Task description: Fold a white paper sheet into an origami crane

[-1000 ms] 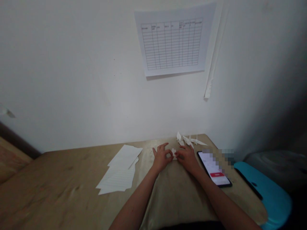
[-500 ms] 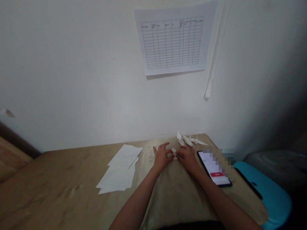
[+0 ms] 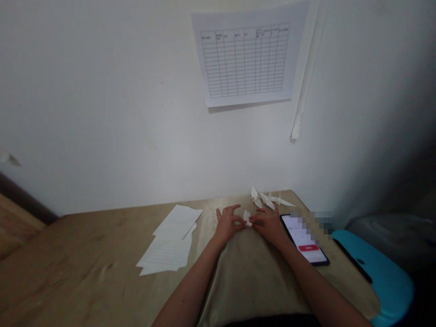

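Observation:
Between my two hands is a small piece of folded white paper [image 3: 247, 217], low on the table. My left hand [image 3: 230, 222] pinches its left side with thumb and index finger, the other fingers spread away. On the opposite side my right hand [image 3: 268, 222] grips the paper with thumb and index finger. Part of the paper's lower edge is hidden by the fingertips. Just beyond my right hand lie several folded paper cranes [image 3: 267, 200], pointed and white, close to the wall.
Several white paper sheets [image 3: 173, 238], some lined, lie left of my hands on the brown-covered table [image 3: 85, 263]. A phone [image 3: 303, 240] with a lit screen lies to the right. Past the table's right edge is a blue chair [image 3: 378, 272]. A printed grid [image 3: 247, 59] hangs on the wall.
The folded paper between my hands now shows as a narrower upright shape instead of spread flaps. My fingers have shifted slightly down toward its lower edge.

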### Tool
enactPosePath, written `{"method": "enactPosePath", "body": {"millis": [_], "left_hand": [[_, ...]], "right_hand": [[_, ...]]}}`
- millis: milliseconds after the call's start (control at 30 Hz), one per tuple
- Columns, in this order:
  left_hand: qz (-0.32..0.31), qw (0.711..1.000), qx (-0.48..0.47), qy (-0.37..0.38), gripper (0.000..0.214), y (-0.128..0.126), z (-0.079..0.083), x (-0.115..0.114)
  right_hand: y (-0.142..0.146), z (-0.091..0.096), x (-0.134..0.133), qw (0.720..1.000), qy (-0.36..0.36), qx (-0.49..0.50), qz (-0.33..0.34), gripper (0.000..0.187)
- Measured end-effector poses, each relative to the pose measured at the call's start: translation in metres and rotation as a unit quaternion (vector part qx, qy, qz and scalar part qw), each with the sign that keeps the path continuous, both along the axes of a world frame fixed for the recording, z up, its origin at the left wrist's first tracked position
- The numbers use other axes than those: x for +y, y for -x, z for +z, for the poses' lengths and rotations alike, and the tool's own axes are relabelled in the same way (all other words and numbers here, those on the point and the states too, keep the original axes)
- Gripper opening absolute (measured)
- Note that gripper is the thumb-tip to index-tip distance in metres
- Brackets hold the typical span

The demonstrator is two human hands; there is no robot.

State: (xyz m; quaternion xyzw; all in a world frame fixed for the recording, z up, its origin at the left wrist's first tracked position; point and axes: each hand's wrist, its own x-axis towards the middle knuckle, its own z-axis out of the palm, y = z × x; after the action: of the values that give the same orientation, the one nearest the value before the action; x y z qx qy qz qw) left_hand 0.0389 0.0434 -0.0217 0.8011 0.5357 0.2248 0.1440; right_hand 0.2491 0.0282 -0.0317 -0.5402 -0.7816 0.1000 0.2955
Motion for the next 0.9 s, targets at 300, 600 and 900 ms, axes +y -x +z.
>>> {"method": "enactPosePath", "body": {"millis": [300,600,900], "left_hand": [[-0.019,0.999,0.018,-0.035,0.01,0.004,0.001,-0.002],[-0.022,0.998,0.042,-0.047,0.013,0.005,0.004,-0.004],[-0.013,0.997,0.045,-0.061,0.015,0.002,0.005,-0.009]], "right_hand": [[-0.002,0.005,-0.003,0.998,-0.034,-0.034,0.043,0.021],[0.001,0.013,-0.006,0.994,-0.027,-0.099,0.045,0.02],[0.003,0.013,-0.007,0.989,-0.045,-0.138,0.029,0.02]]}}
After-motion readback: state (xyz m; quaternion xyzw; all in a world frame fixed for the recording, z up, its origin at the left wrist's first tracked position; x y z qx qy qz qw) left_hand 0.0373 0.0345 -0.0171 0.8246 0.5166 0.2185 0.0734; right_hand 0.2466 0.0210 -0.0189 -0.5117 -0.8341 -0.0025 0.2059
